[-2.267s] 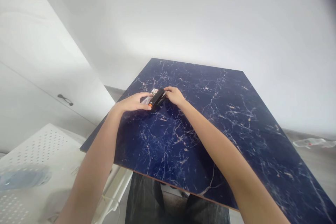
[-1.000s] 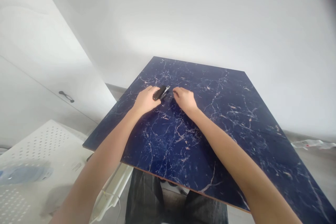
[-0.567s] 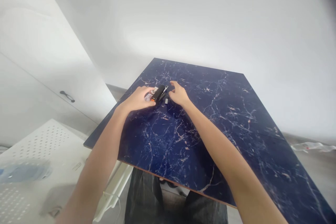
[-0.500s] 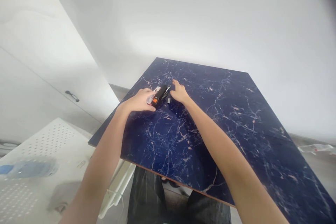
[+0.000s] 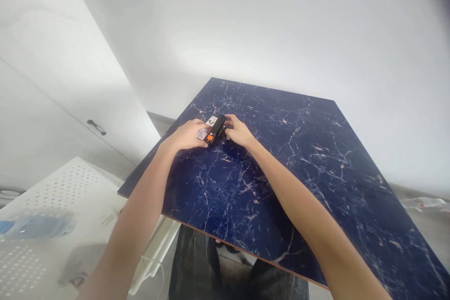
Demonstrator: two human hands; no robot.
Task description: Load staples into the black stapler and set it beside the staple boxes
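Observation:
My left hand (image 5: 189, 135) is closed around the left side of a black stapler (image 5: 217, 130) with an orange patch at its near end. A white printed card (image 5: 211, 121) lies between this hand and the stapler, partly under the fingers. On the other side, my right hand (image 5: 239, 132) has its curved fingers and thumb against the stapler's right edge. A small grey piece (image 5: 228, 137) shows just below the right thumb, mostly covered. Fine parts on the stapler's right side are too small to make out.
The stapler rests on a dark blue marbled tabletop (image 5: 225, 206). A white cabinet (image 5: 70, 79) stands at the left, above a white perforated surface (image 5: 84, 183) with a clear plastic bottle (image 5: 42, 225). Behind the table is a white wall (image 5: 263, 23). Clear plastic wrapping (image 5: 425, 204) lies at far right.
My right hand has moved left and closed in on the stapler's right side, now partly covering the small grey piece. My left hand keeps its hold, and the stapler has shifted slightly.

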